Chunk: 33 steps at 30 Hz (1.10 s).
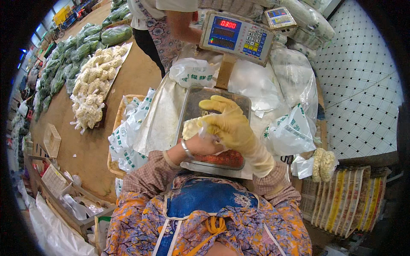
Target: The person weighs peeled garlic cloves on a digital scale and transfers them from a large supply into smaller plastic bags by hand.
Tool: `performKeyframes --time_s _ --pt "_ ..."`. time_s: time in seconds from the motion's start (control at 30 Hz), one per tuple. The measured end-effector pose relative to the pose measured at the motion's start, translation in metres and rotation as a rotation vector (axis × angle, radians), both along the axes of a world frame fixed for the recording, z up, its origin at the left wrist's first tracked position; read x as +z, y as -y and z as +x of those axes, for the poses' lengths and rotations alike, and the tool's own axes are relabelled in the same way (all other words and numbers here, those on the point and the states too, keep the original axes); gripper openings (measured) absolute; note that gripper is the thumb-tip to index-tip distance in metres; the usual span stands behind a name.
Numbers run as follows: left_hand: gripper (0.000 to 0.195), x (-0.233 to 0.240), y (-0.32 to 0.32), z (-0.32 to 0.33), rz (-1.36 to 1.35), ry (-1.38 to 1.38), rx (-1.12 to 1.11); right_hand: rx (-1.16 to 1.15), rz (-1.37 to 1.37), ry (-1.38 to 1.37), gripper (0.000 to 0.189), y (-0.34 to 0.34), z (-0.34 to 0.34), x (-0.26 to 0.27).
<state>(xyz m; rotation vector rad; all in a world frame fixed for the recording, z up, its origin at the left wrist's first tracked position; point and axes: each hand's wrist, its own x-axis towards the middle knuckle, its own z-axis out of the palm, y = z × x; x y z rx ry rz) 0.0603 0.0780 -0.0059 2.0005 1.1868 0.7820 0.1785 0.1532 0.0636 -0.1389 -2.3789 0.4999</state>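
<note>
A digital weighing scale with a dark pan (200, 97) stands before me, its lit display (237, 37) above on a post. Over the pan, my left hand (205, 144), bare with a silvery bracelet, is closed around the gathered neck of a clear plastic bag. That bag of pale peeled cloves (190, 128) rests on the pan, partly hidden under my hands. My right hand (229, 120), in a yellow rubber glove, is beside the bag neck with its fingers spread and curved; whether it pinches the plastic is hidden. White printed plastic bags (195, 72) lie behind the pan.
Left of the scale is a basket (115, 128) of printed bags (128, 137); more printed bags (290, 131) lie right. Filled bags (96, 83) and green bundles (67, 64) cover the floor at left. Stacked crates (339, 198) stand lower right. Another person (163, 35) stands behind the scale.
</note>
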Motion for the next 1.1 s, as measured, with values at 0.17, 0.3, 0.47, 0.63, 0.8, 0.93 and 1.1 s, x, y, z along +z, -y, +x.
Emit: performKeyframes --time_s 0.17,0.3,0.47,0.63,0.8,0.93,1.1 --pt "0.027 0.013 -0.007 0.0 -0.582 0.525 0.321 0.011 -0.389 0.26 0.028 -0.01 0.004 0.002" --pt "0.034 0.013 -0.014 -0.004 -0.746 1.084 0.508 -0.212 -0.293 0.332 0.031 -0.028 0.027 -0.018" --pt "0.016 0.009 -0.01 -0.005 -0.328 0.758 0.469 0.075 -0.384 0.147 0.022 -0.01 0.035 -0.01" --pt "0.027 0.025 -0.024 0.012 0.462 -0.383 0.461 -0.065 -0.38 0.35 0.031 -0.061 0.016 -0.07" --pt "0.015 0.026 -0.031 0.026 0.632 -0.168 0.81 0.096 -1.585 0.024 0.043 -0.051 0.007 -0.071" --pt "0.011 0.029 -0.027 0.022 0.733 -0.533 0.716 0.111 -1.059 0.276 0.024 -0.065 0.006 -0.075" --pt "0.011 0.008 0.017 0.012 0.481 -0.562 0.723 -0.185 -0.31 0.124 0.019 -0.096 0.026 -0.104"
